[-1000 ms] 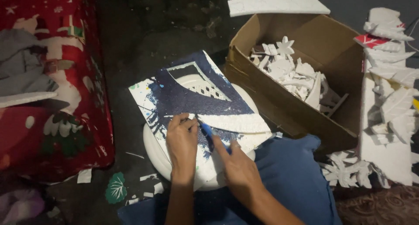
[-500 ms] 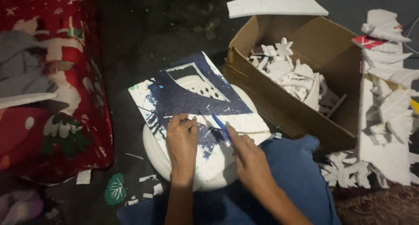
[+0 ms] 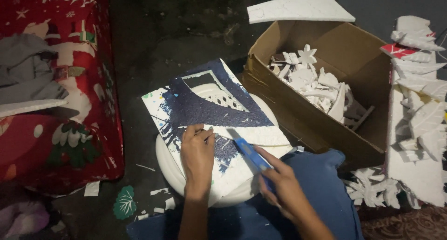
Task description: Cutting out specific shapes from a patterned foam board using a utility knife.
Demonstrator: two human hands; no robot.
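- Head view: a white foam board (image 3: 205, 109), sprayed dark blue over its middle, is laid tilted on a round white stool top (image 3: 170, 168) above a dark floor (image 3: 172, 30).
- The left hand (image 3: 198, 158) is pressed flat on the lower part of the foam board, its fingers curled at a cut line.
- A blue utility knife (image 3: 249, 154) is gripped by the right hand (image 3: 281, 186), closed around the handle, with the blade end laid on the board just beside the left fingertips.
- A triangular cut-out is seen near the upper edge of the foam board, with a lattice pattern beneath it.
- An open cardboard box (image 3: 354, 49) is set just to the right of the board, filled with white foam cut-outs (image 3: 316, 84).
- More white foam leaf shapes (image 3: 419, 114) are piled on the far right.
- A red holiday-patterned bag (image 3: 70, 105) is seen on the left, with grey cloth (image 3: 28, 72) on it.
- A blue cloth (image 3: 326, 189) is spread under the right forearm.
- Small foam scraps and a green leaf piece (image 3: 125, 202) are scattered on the floor by the stool.
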